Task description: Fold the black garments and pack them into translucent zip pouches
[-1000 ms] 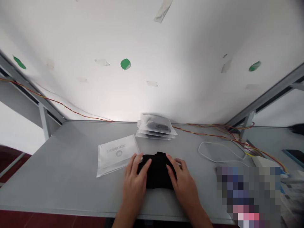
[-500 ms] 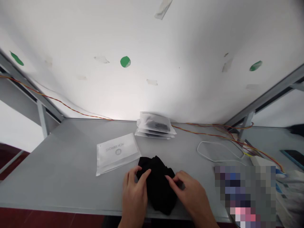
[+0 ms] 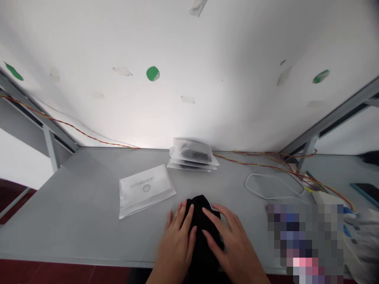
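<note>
A folded piece of black cloth (image 3: 204, 252) lies at the front edge of the grey table, its exact kind not clear. Across its left side rests my left hand (image 3: 177, 236), fingers stretched out and pointing away from me. My right hand (image 3: 233, 240) touches the cloth's right side with its fingers spread. Just beyond my left hand is a flat, frosted white zip bag (image 3: 148, 189) with grey lettering and a round logo. Parts of the cloth are hidden beneath both hands.
A stack of frosted bags (image 3: 194, 154) with dark contents stands against the white wall. At right lie a white cable (image 3: 254, 193), red-yellow wires (image 3: 254, 162), a blurred-out item (image 3: 304, 240) and crumpled plastic packaging (image 3: 364, 232). A phone (image 3: 367, 193) sits farther right.
Both hands have gone from pinching the cloth's sides to lying on it with fingers extended. The cloth looks narrower, and its upper part has shifted slightly right.
</note>
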{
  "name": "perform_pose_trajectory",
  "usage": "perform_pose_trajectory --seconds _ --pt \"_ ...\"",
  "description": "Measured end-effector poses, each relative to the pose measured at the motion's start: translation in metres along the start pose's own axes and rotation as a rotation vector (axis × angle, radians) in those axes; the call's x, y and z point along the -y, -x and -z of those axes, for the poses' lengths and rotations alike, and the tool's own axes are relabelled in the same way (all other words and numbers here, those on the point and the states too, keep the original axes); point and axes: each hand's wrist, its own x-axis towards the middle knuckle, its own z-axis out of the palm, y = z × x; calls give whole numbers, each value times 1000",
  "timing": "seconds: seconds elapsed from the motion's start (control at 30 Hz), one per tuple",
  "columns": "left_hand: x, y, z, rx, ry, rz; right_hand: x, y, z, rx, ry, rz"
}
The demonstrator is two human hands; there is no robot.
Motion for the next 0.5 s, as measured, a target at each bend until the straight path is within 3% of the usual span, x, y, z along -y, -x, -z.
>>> perform_pose_trajectory --seconds 0.13,0.23,0.33,0.5 --pt "1 0 -6 24 -124 32 -4 4 -31 11 37 -54" --pt "-1 5 -12 -50 -226 100 -6 11 -47 38 55 -115" --pt "-4 8 -17 -122 -301 116 -7 12 -50 76 90 -161" --pt "-6 13 -16 -148 -331 79 -13 -3 -40 165 111 -216"
